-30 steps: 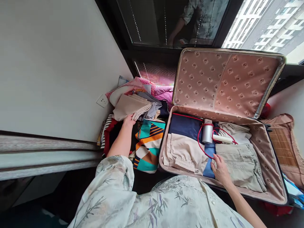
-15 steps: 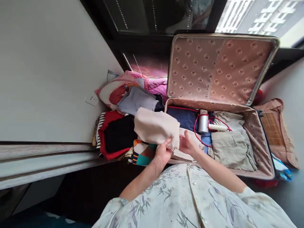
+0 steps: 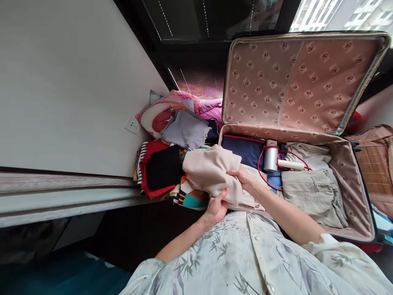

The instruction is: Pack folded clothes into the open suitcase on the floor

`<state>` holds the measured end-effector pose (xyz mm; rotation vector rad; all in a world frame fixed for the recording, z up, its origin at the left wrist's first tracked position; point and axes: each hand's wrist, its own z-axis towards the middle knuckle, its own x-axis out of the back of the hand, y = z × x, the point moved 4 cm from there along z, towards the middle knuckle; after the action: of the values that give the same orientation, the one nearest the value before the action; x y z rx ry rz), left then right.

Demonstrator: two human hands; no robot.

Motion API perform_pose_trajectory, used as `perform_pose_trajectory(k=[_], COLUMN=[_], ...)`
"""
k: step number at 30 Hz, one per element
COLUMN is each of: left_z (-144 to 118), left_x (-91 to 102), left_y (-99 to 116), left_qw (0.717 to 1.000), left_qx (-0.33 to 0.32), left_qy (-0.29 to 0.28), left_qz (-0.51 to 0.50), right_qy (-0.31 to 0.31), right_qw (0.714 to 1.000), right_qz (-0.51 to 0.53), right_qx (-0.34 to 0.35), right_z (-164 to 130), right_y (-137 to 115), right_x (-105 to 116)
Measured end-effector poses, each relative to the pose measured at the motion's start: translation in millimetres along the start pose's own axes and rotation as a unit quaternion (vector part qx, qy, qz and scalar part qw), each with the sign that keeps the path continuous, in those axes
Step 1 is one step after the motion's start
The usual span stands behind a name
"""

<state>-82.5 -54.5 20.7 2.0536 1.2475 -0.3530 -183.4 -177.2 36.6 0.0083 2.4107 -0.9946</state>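
Observation:
A folded pale pink garment [image 3: 208,166] is held up in front of me, over the left edge of the suitcase. My left hand [image 3: 217,209] grips its lower edge, thumb on top and fingers underneath. On its right side, my right hand [image 3: 245,180] is closed on the cloth. The open suitcase [image 3: 360,196] has a pink patterned lining. Inside it are folded beige trousers [image 3: 310,192], a navy pouch [image 3: 242,153], a silver cylinder [image 3: 270,159] with a red cord, and a white stick-shaped item [image 3: 290,164]. Another pale folded cloth lies partly hidden under my right hand.
Left of the suitcase lie a black folded garment [image 3: 164,168] on red cloth, a colourful patterned cloth [image 3: 193,198] and a grey garment [image 3: 187,129] by a pink pillow [image 3: 153,110]. A brown bag [image 3: 376,159] stands right. The suitcase lid [image 3: 285,82] leans near the window.
My right hand, apart from the garment before, now grips its right side. My left hand has shifted slightly lower along the edge. The view has turned a little, so the scene sits differently.

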Motion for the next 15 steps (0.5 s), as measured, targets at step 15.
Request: perform_pose_trajectory(k=[15], left_z=[22], left_x=[-67.9], left_y=[66], left_qw=[0.998], left_qx=[-0.044], left_qy=[-0.044], left_qz=[0.026], right_qy=[0.195], right_qw=[0.977], right_qz=[-0.058], right_qx=[0.064], right_z=[-117], right_y=[-94], right_x=[109])
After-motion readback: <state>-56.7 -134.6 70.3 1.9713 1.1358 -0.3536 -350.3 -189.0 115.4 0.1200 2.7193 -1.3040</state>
